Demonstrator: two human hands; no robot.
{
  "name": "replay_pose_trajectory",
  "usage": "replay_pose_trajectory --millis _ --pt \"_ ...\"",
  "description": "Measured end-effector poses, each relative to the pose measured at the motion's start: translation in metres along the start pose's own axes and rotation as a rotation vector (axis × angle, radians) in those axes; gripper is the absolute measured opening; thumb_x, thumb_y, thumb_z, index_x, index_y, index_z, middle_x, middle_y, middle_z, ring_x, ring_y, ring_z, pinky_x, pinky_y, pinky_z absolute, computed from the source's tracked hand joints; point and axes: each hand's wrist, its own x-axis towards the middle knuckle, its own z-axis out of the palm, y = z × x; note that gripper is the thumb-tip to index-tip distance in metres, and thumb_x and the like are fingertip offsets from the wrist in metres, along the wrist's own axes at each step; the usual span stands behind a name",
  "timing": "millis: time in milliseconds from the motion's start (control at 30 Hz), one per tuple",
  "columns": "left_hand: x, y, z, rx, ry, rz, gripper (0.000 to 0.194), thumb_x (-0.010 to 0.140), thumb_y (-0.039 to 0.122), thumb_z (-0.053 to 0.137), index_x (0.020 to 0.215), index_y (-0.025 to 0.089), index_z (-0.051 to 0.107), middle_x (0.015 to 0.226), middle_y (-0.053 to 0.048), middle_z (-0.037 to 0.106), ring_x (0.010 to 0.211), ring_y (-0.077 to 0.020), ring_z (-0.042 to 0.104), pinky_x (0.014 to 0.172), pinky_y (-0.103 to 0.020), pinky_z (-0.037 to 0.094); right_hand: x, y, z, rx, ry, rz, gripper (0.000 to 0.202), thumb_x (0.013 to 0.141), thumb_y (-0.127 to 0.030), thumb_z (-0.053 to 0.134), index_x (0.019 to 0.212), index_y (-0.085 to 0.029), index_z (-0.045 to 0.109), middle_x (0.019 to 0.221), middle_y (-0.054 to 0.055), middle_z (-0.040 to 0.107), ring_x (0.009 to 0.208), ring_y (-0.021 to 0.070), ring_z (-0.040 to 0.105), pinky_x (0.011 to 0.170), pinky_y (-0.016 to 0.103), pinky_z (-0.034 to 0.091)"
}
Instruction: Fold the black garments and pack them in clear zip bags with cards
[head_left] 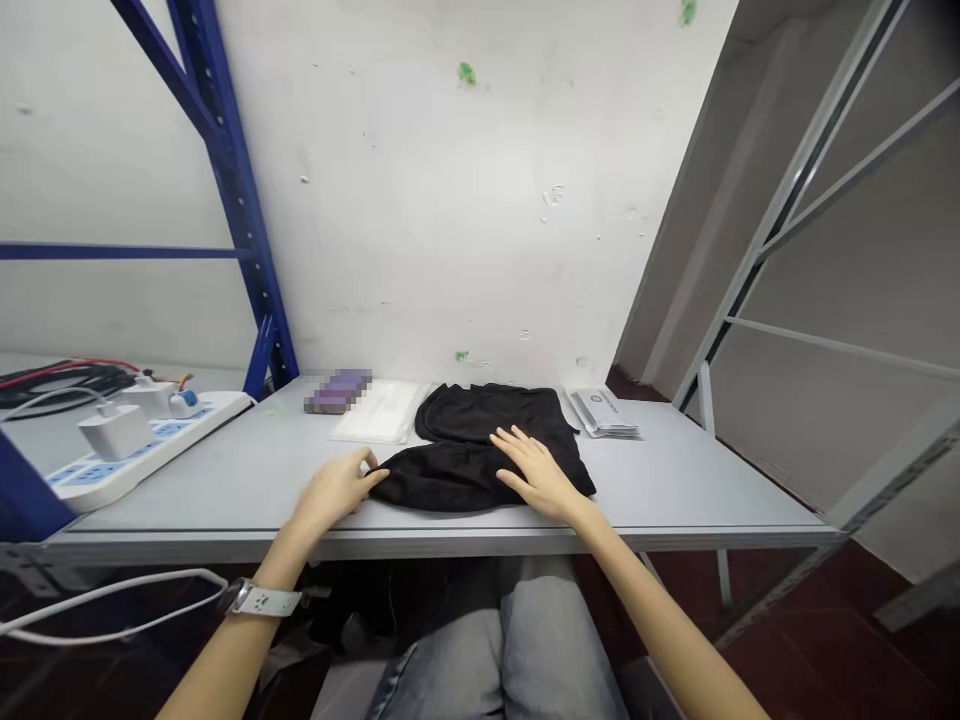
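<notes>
A pair of black pants (pixel 465 415) lies on the grey table in front of me, its two legs pointing left and joined at the right. At the left end of the near leg, my left hand (pixel 341 490) pinches the cloth between thumb and fingers. My right hand (pixel 538 472) rests flat on the right part of the pants, fingers spread and palm down. Behind the left hand lies a stack of clear plastic bags (pixel 379 412). To the right of the pants sits a small pile of grey-white printed packets (pixel 604 412).
A blurred purple item (pixel 339 391) lies at the back left. A white power strip (pixel 161 440) with chargers and cables runs along the left, near a blue metal post (pixel 240 190). The table's front edge (pixel 450 543) is just before my lap; a white wall stands behind.
</notes>
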Motion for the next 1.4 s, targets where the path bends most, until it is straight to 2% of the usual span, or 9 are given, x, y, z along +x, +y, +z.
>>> replay_pose_trajectory --millis 133,367,500,667,733,833,1000,1167,1400 --pt "-0.001 0.005 -0.003 -0.359 -0.058 -0.03 0.032 0.065 0.042 0.065 0.087 0.021 0.057 0.06 0.003 0.063 0.053 -0.0194 0.064 0.053 -0.027 0.048 0.001 -0.015 0.023 0.046 -0.221 0.01 0.052 0.099 -0.051 0.027 0.148 -0.034 0.029 0.156 0.0 0.025 0.146 0.0216 0.014 0.116 0.047 0.015" --pt "-0.018 0.059 -0.011 -0.868 0.154 0.065 0.042 0.063 0.038 0.074 0.097 0.019 0.056 0.075 0.003 0.057 0.072 -0.0165 0.066 0.071 -0.033 0.057 -0.006 -0.023 0.037 0.181 -0.187 0.056 0.059 0.097 -0.055 0.032 0.15 -0.029 0.027 0.156 0.003 0.025 0.146 0.0239 0.012 0.117 0.049 0.008" --pt "-0.017 0.104 0.01 -0.892 0.184 0.189 0.036 0.068 0.033 0.07 0.097 0.019 0.056 0.079 0.002 0.058 0.071 -0.0147 0.064 0.071 -0.032 0.056 -0.001 -0.024 0.04 0.746 0.108 0.206 0.076 0.093 -0.065 0.027 0.153 -0.025 0.002 0.15 0.008 0.038 0.141 0.0188 0.029 0.117 0.046 0.013" --pt "-0.024 0.147 0.047 -0.835 -0.172 0.412 0.038 0.076 0.031 0.064 0.11 0.021 0.05 0.091 -0.003 0.066 0.084 -0.0168 0.068 0.078 -0.03 0.053 -0.006 -0.014 0.021 1.299 0.389 0.468 0.076 0.09 -0.071 0.02 0.152 -0.031 0.005 0.143 0.006 0.046 0.131 0.0193 0.045 0.11 0.044 0.031" --pt "-0.027 0.147 0.055 -0.813 -0.184 0.455 0.033 0.082 0.032 0.058 0.112 0.021 0.05 0.098 -0.005 0.067 0.095 -0.018 0.066 0.083 -0.031 0.052 -0.015 -0.01 0.011 1.244 0.423 0.531 0.079 0.087 -0.067 0.039 0.152 -0.033 0.009 0.144 0.006 0.044 0.128 0.0218 0.048 0.108 0.044 0.035" --pt "-0.027 0.127 0.057 -0.558 -0.007 0.435 0.025 0.085 0.032 0.052 0.107 0.021 0.053 0.097 -0.006 0.067 0.095 -0.0194 0.064 0.081 -0.032 0.049 -0.03 -0.003 0.003 0.951 0.483 0.538 0.094 0.076 -0.054 0.064 0.151 -0.031 0.012 0.145 0.009 0.038 0.126 0.0247 0.048 0.105 0.044 0.038" --pt "-0.022 0.085 0.057 -0.113 -0.027 0.231 0.029 0.086 0.04 0.048 0.108 0.022 0.053 0.078 -0.002 0.067 0.074 -0.0229 0.064 0.069 -0.033 0.044 -0.046 0.0 0.004 0.427 0.4 0.464 0.07 0.075 -0.043 0.066 0.137 -0.024 0.042 0.113 0.009 0.058 0.103 0.0251 0.056 0.094 0.044 0.045" --pt "-0.029 0.077 0.076 -0.259 -0.13 0.249 0.046 0.081 0.051 0.053 0.115 0.02 0.049 0.07 0.001 0.064 0.069 -0.0224 0.064 0.064 -0.03 0.043 -0.04 -0.004 -0.003 0.358 0.285 0.374 0.034 0.078 -0.03 0.056 0.111 -0.022 0.061 0.078 0.0 0.06 0.074 0.0187 0.058 0.077 0.035 0.048" --pt "-0.035 0.081 0.075 -0.394 -0.102 0.188 0.053 0.075 0.045 0.058 0.119 0.018 0.045 0.053 0.01 0.046 0.057 -0.0187 0.055 0.061 -0.028 0.038 -0.006 -0.01 -0.012 0.237 0.484 0.264 0.028 0.085 -0.025 0.05 0.11 -0.022 0.062 0.089 0.003 0.066 0.085 0.0208 0.062 0.079 0.034 0.047"
